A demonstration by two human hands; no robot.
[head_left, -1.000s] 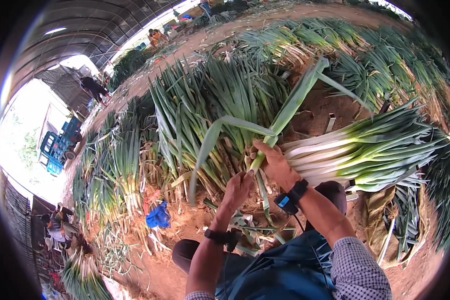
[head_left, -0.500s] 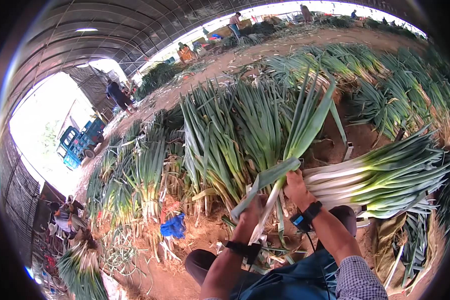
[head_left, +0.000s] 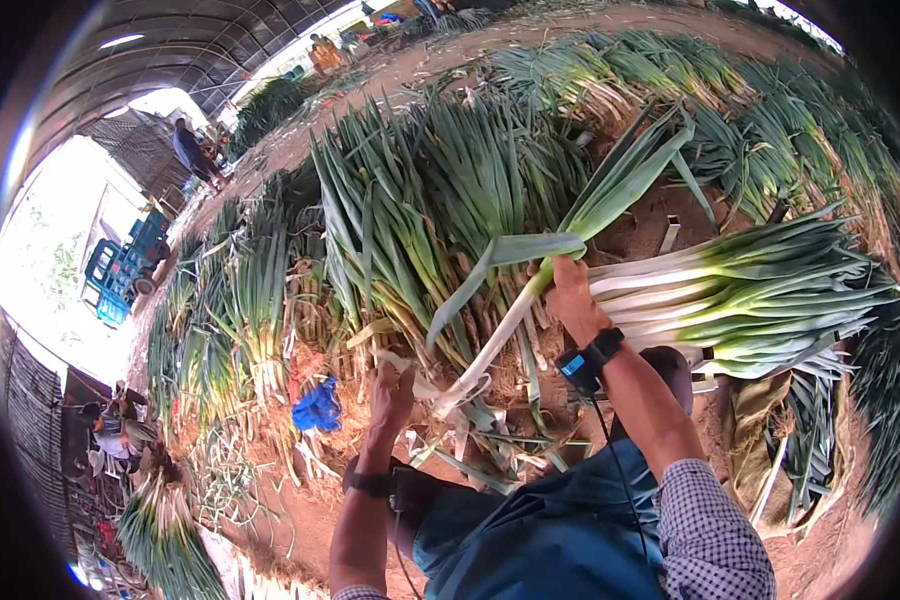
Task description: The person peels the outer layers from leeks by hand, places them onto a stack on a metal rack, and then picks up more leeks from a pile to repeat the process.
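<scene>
My right hand [head_left: 573, 296] is closed round a single leek [head_left: 505, 330], where its white stalk turns green. The leek slants, with broad green leaves [head_left: 625, 200] up and away to the right and its root end down to the left. One leaf [head_left: 490, 262] hangs bent to the left. Left of the root end, my left hand [head_left: 392, 395] is closed on a pale strip of leek skin [head_left: 422, 384]; whether the strip is still joined to the stalk is hard to see. Beside my right hand lies a pile of clean white-stalked leeks [head_left: 730, 300] on a metal-legged stand.
Untrimmed leeks [head_left: 420, 220] stand upright in rows ahead, with more bundles [head_left: 800, 150] at the far right. Peelings [head_left: 490, 440] litter the ground before my knees. A blue plastic scrap [head_left: 317, 405] lies left. Farther off are a person [head_left: 195, 155] and a blue three-wheeled truck [head_left: 125, 265].
My left hand has moved down and left from the stalk, drawing a pale strip toward the root end. My right hand still holds the leek. The view has shifted.
</scene>
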